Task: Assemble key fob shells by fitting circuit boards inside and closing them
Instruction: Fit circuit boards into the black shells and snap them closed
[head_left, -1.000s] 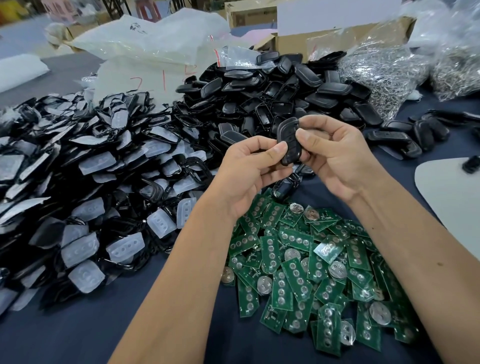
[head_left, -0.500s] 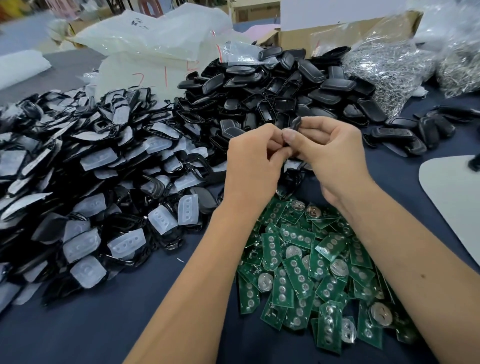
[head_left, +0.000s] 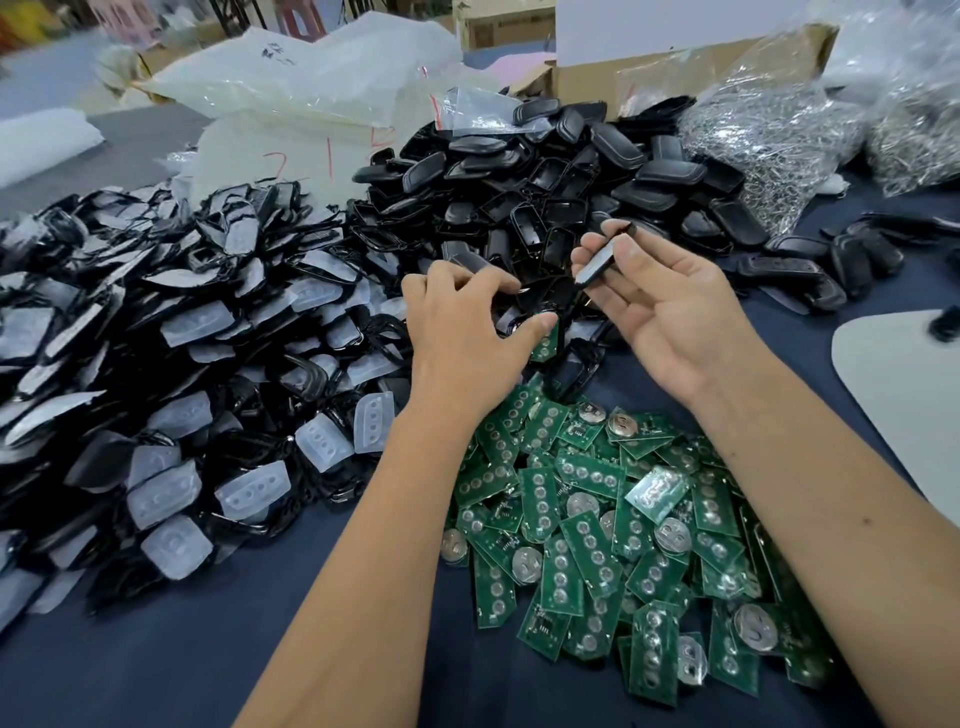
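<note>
My right hand (head_left: 670, 317) pinches a closed black key fob shell (head_left: 602, 257) edge-on between thumb and fingers, above the near edge of the black shell pile (head_left: 550, 176). My left hand (head_left: 462, 332) hovers palm-down with curled fingers over loose shells; a green circuit board (head_left: 546, 343) sits right at its thumb tip, and whether the hand grips anything I cannot tell. A heap of green circuit boards with coin cells (head_left: 618, 540) lies between my forearms.
A big pile of black frames with translucent button pads (head_left: 171, 374) fills the left. Bags of metal parts (head_left: 779, 140), a cardboard box (head_left: 675, 67) and plastic bags (head_left: 311, 83) stand behind. Finished fobs (head_left: 810, 270) and a white board (head_left: 904, 384) lie at right.
Both hands were pressing one fob together. Now they have parted: the right hand keeps the fob and has shifted right, the left has dropped toward the loose shells.
</note>
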